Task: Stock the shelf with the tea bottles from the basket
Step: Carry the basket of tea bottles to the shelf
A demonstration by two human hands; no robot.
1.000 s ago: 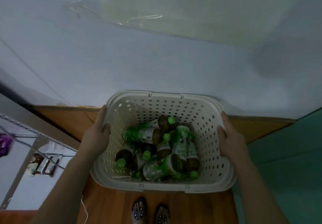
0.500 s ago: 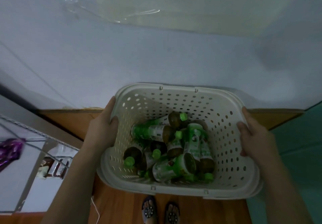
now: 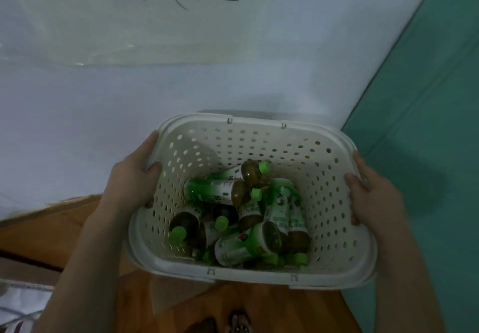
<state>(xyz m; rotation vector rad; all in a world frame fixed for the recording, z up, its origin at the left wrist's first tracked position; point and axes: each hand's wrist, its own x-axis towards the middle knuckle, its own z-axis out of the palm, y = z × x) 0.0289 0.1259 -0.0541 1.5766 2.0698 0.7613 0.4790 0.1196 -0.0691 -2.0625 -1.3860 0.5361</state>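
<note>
While both hands carry it, the perforated plastic basket hangs in the air, full of tea bottles.

The left hand grips the left rim, thumb inside the wall and fingers curled under it; the right hand grips the opposite rim in the same way, probably so the heavy load stays level. The bottles lie in a loose heap on the bottom, none taken out yet. No shelf is clearly visible, only the white wall and wooden floor.
</note>
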